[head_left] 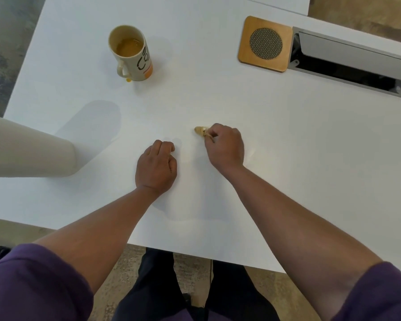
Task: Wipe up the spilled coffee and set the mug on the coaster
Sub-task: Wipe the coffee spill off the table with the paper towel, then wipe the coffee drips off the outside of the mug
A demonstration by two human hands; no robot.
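A tall cream mug with black lettering and an orange base stands upright at the far left of the white table, with coffee inside. A small coffee drop lies at its foot below the handle. The square wooden coaster with a round mesh centre lies far right. My right hand is shut on a small coffee-stained wad of tissue, pressed to the table mid-way. My left hand rests beside it as a closed fist, holding nothing.
An open metal cable hatch is set into the table right beside the coaster. A beige rounded chair back overlaps the table's left edge. The near table edge runs just above my legs.
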